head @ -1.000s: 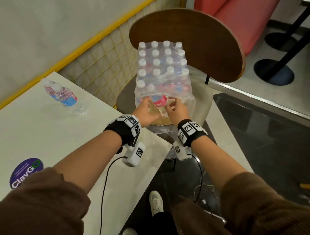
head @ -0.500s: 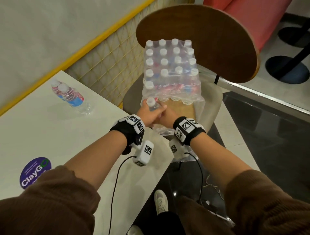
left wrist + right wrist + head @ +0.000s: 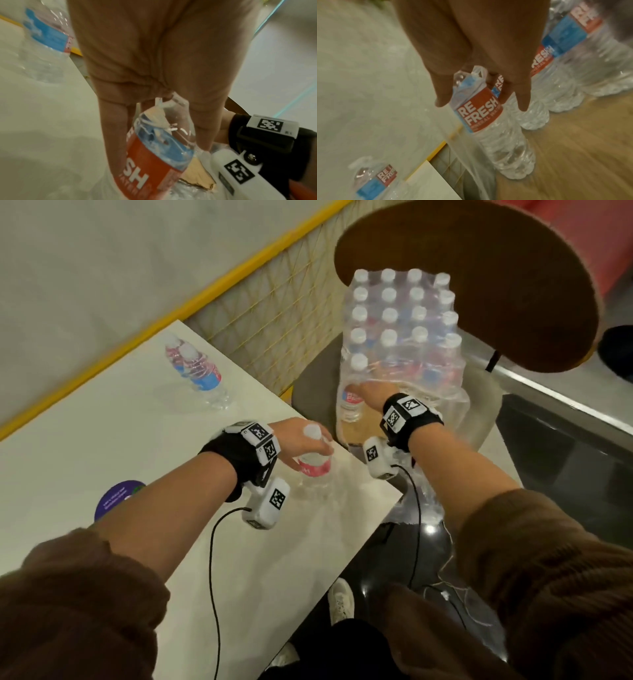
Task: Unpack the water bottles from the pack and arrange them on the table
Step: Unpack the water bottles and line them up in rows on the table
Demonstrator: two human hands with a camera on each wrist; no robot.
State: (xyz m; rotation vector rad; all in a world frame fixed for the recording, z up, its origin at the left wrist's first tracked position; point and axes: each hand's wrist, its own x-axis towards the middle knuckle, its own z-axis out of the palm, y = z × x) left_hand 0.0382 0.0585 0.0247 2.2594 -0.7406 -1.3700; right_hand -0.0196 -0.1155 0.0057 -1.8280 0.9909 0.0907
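Note:
A shrink-wrapped pack of water bottles [image 3: 404,337] stands on a chair seat beside the white table [image 3: 137,440], its near end torn open. My left hand [image 3: 298,446] grips one red-and-blue labelled bottle [image 3: 313,463] by its shoulder, upright at the table's near right corner; the label [image 3: 154,155] fills the left wrist view. My right hand [image 3: 373,393] reaches into the open end of the pack. Its thumb and fingers close round the top of the front left bottle [image 3: 479,112], which stands on the pack's cardboard base [image 3: 573,135].
Two unpacked bottles [image 3: 202,371] stand together near the table's far edge by the yellow-trimmed wall. A purple round sticker [image 3: 118,498] lies on the table. The wooden chair back [image 3: 479,268] rises behind the pack. Loose plastic wrap hangs off the chair's front.
Both hands were at the pack's open end drawing out one bottle. My left hand has carried it left onto the table corner; my right hand has gone back into the pack to another bottle.

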